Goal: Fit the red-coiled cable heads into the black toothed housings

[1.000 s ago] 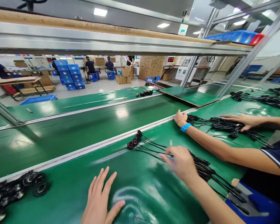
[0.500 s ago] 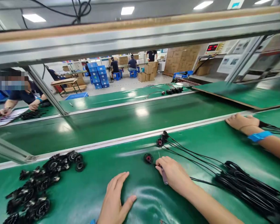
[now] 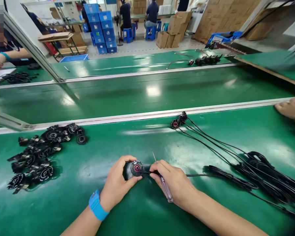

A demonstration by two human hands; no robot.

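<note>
My left hand (image 3: 115, 183) is closed, thumb and fingers around a small round black part with a red centre (image 3: 137, 168), just above the green table. A black cable (image 3: 199, 175) runs from this part to the right. My right hand (image 3: 174, 180) pinches that cable close to the part. The same hand also grips a screwdriver (image 3: 166, 190) with a clear, purplish handle, its thin shaft pointing up and away from the part. Beyond my right hand lie similar round parts (image 3: 176, 123) on cables, leading to a bundle of coiled black cables (image 3: 267, 178).
Black ring-shaped and clip-like pieces (image 3: 45, 172) form a pile at the left. A metal rail (image 3: 127, 116) borders the table, with a slanted post (image 3: 36, 49) at left. Another person's hand (image 3: 292, 108) rests at the right edge. A co-worker's arm (image 3: 14, 54) is at far left.
My left hand has gone from open to holding the round part. My right hand has drawn part and cable leftward, with one cable coil now apart from the bundle. The view has tilted down.
</note>
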